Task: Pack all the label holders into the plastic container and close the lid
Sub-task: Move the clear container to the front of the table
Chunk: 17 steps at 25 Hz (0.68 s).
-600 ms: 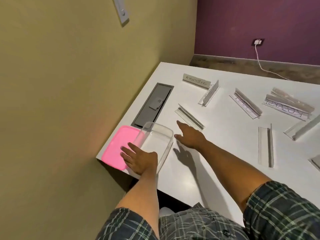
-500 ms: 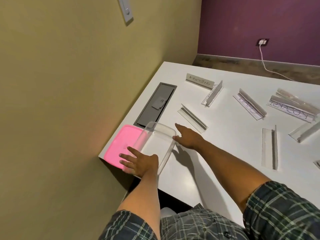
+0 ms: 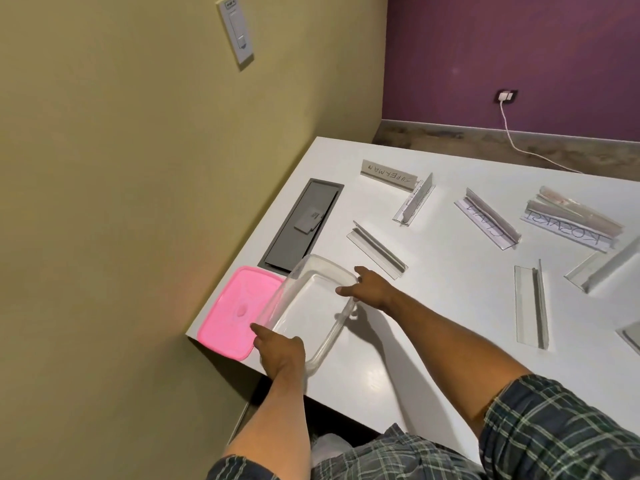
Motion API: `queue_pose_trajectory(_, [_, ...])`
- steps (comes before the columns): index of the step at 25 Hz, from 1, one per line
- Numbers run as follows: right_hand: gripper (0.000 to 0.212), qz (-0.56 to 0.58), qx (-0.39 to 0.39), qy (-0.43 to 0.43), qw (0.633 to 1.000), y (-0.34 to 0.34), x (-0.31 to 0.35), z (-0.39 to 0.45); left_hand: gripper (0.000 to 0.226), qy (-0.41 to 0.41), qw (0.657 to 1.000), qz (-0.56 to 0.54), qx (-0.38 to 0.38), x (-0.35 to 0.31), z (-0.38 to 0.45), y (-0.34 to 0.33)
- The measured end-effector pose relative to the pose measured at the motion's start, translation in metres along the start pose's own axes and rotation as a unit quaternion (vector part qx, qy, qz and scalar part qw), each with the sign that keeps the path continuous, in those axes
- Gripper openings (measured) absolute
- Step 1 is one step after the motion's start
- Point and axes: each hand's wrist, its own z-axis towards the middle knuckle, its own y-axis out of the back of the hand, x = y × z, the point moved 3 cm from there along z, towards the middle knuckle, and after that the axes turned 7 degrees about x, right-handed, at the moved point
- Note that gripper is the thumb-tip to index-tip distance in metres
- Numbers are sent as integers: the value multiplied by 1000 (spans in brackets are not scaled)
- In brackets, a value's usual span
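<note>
My left hand [image 3: 282, 351] and right hand [image 3: 372, 289] grip opposite rims of the empty container [image 3: 311, 306] beside the pink lid [image 3: 232, 313]. It looks light, thin and flexible, so I should hold the rims, not the walls. The label holders [image 3: 375, 249] lie scattered on the table [image 3: 415, 358].

A white rectangular table [image 3: 433, 341] fills the lower right, and a grey rectangular metal hatch [image 3: 298, 225] is set flush into it near its 9 o'clock edge. On the olive-yellow wall [image 3: 121, 202], at 11 o'clock, sits a white plastic wall switch plate [image 3: 236, 34]. On the purple wall [image 3: 519, 57], at 1 o'clock, a dark socket [image 3: 505, 96] holds a white plug, and its white cable [image 3: 519, 147] runs down to the grey-brown wooden floor [image 3: 450, 136].
</note>
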Motion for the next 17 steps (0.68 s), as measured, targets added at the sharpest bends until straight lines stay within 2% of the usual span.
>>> queue_pose_trajectory(2, [95,65,-12,-31,997,15,-10,-6,87,-18,1000,11,1,-2,-2,-1])
queue_pose_trajectory(3, [87,71,-14,-47,996,25,-18,-10,85,-29,999,21,6,-3,-2,-3])
queue_pose_trajectory(6, [44,-2,-5,-68,998,56,-46,-25,81,-81,994,47,48,-12,-6,-13])
queue_pose_trajectory(7, [38,-16,-2,-74,997,67,-56,-32,79,-104,990,63,65,-19,-7,-19])
queue_pose_trajectory(12, [23,-39,16,-143,989,117,-112,-80,63,-255,948,127,141,-63,-25,-55])
queue_pose_trajectory(17, [23,-26,30,-204,978,140,-160,-137,48,-318,902,191,223,-102,-44,-98])
